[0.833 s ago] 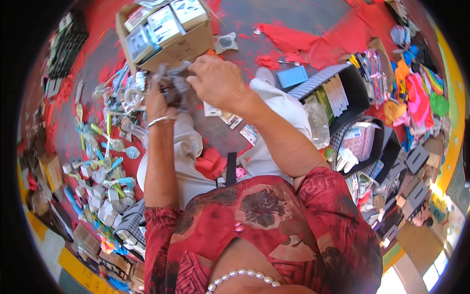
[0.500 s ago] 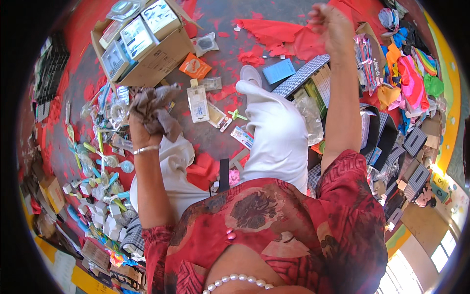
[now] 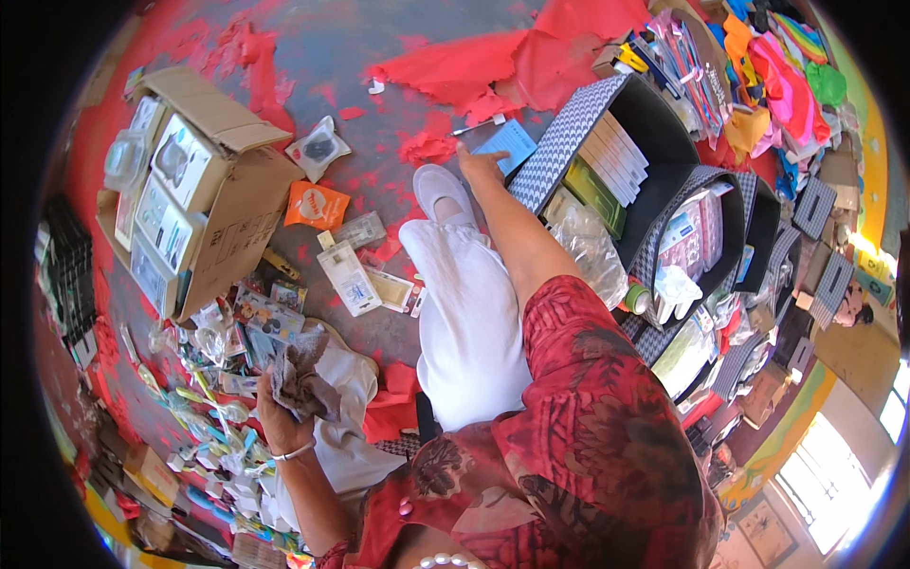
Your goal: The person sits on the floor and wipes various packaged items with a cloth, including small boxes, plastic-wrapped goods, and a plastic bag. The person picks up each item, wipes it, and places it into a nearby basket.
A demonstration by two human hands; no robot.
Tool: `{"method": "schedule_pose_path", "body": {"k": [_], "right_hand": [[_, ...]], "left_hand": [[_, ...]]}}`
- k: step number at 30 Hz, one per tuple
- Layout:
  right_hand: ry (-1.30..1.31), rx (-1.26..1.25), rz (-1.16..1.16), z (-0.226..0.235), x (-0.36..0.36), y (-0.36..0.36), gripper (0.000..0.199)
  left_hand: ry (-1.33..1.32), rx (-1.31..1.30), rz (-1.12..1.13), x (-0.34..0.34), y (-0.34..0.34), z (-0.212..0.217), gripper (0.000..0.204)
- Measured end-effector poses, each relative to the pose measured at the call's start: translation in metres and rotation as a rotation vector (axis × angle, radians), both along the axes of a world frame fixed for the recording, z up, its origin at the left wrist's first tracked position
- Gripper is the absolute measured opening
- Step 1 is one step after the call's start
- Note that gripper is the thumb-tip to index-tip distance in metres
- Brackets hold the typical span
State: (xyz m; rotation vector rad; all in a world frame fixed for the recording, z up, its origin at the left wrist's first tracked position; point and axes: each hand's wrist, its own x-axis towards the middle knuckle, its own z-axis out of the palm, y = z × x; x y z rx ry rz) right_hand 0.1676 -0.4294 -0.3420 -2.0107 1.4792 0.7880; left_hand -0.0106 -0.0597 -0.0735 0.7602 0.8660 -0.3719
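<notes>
A crumpled grey-brown cloth [image 3: 308,379] is bunched in my left hand [image 3: 281,422], its fingers closed around it above my left leg. With my right arm stretched forward, my right hand [image 3: 482,167] is at the near left edge of a flat light-blue box [image 3: 510,142]. Its fingers lap over that edge, and part of the box is hidden beneath them. Beyond the box lies a thin pen-like item [image 3: 477,124]. My white shoe [image 3: 441,192] is just left of my right hand.
An open cardboard carton [image 3: 232,213] holds several boxed goods at left. Before it lie an orange packet [image 3: 314,206] and a white blister pack [image 3: 349,278]. Houndstooth bins [image 3: 573,133] with packages stand at right. Small wrapped items [image 3: 213,427] heap beside my left leg.
My right hand has come down from its raised position to the blue box. My left hand still holds the cloth, now lower and nearer me. The view has turned and shifted.
</notes>
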Motion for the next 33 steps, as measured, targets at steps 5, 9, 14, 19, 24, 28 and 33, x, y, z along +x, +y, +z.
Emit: {"method": "schedule_pose_path", "body": {"k": [5,9,14,19,24,28,33], "right_hand": [[-0.047,-0.128,-0.021,0.013,-0.002,-0.006,0.114],[-0.074,-0.165,-0.159,0.009,0.002,-0.012,0.104],[-0.860,0.422,-0.669,0.031,0.005,-0.025,0.086],[-1.116,1.755,-0.683,0.066,0.008,-0.015,0.068],[-0.980,2.120,-0.570,0.080,0.016,0.018,0.073],[-0.814,2.157,-0.550,0.096,0.016,0.034,0.080],[-0.595,2.075,-0.443,0.142,0.013,0.046,0.067]], "left_hand": [[0.083,0.027,-0.044,-0.001,-0.007,-0.006,0.037],[0.127,0.122,-0.043,-0.002,-0.015,-0.006,0.035],[0.148,0.199,-0.018,-0.001,-0.019,-0.005,0.035],[0.100,0.174,-0.126,-0.001,-0.018,-0.009,0.036],[0.070,0.332,-0.166,0.001,-0.028,-0.003,0.028],[-0.024,0.403,-0.241,0.016,-0.038,0.013,0.039],[-0.204,0.391,-0.382,0.029,-0.045,0.039,0.078]]}}
